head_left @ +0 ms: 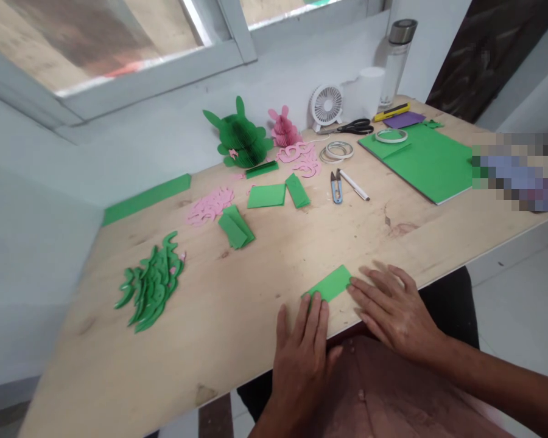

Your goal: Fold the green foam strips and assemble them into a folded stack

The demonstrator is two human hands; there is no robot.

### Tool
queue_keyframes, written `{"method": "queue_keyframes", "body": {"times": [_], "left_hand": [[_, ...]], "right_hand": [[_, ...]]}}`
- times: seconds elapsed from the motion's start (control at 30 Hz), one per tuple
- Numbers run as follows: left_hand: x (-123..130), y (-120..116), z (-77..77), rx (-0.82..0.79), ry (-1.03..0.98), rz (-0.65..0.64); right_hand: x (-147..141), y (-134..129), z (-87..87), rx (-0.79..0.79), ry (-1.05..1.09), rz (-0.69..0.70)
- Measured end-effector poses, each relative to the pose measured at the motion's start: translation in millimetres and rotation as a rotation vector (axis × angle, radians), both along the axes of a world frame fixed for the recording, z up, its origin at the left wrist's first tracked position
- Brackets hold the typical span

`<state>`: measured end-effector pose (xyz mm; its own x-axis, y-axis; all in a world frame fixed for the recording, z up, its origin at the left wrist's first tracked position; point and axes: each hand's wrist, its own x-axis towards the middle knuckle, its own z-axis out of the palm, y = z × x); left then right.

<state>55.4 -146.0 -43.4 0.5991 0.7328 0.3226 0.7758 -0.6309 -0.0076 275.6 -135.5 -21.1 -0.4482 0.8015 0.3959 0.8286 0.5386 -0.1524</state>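
The green paper rectangle (332, 282) lies flat on the table (237, 304), on the near side of the blue-handled thread snips (337, 188). The left hand (301, 345) rests extended fingertips on its left end, and the right hand (399, 313) touches its right end; the hands are apart, fingers outstretched, clamped on nothing. A white pen (356, 186) lies just right of the snips. Left of the snips are small green paper pieces (236, 229) and, farther left, a pile of green paper cutouts (158, 283). Beyond the snips are black-handled scissors (357, 126) and a white desk fan (327, 105); green sheets (432, 163) lie to their right.
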Motion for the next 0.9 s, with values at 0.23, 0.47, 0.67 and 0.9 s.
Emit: {"method": "queue_keyframes", "body": {"times": [0.23, 0.47, 0.67, 0.9], "left_hand": [[1, 2, 4.4, -0.003, -0.039, -0.008], [-1, 9, 20.8, -0.080, -0.188, -0.003], [-5, 30, 28.3, -0.027, -0.103, -0.031], [-11, 52, 41.7, 0.014, -0.132, -0.145]], "right_hand": [[12, 5, 1.0, -0.013, 0.043, 0.031], [0, 22, 10.5, 0.000, 0.067, 0.077], [-7, 51, 17.8, 0.024, -0.066, 0.209], [-3, 71, 17.4, 0.092, 0.013, 0.350]]}}
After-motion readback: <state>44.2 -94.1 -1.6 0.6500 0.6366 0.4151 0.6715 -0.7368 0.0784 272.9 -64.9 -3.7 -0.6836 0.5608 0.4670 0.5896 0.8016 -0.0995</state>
